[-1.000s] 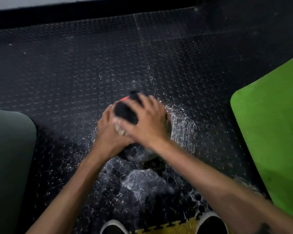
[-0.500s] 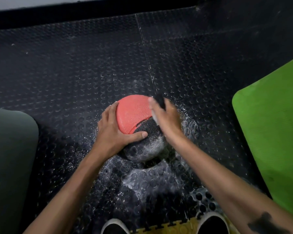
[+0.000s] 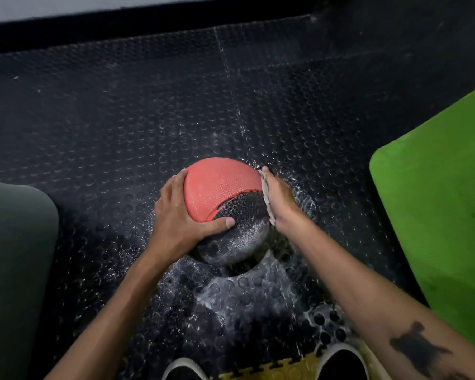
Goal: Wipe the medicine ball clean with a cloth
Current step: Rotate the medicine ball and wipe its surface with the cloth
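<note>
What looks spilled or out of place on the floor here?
Liquid is splashed over the black studded rubber floor around the red-and-black textured medicine ball, pooling in a glistening wet patch just in front of it. Nothing else stands out.

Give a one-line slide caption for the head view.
Left hand steadies the red-and-black medicine ball on a wet studded mat; right hand presses its side.
</note>
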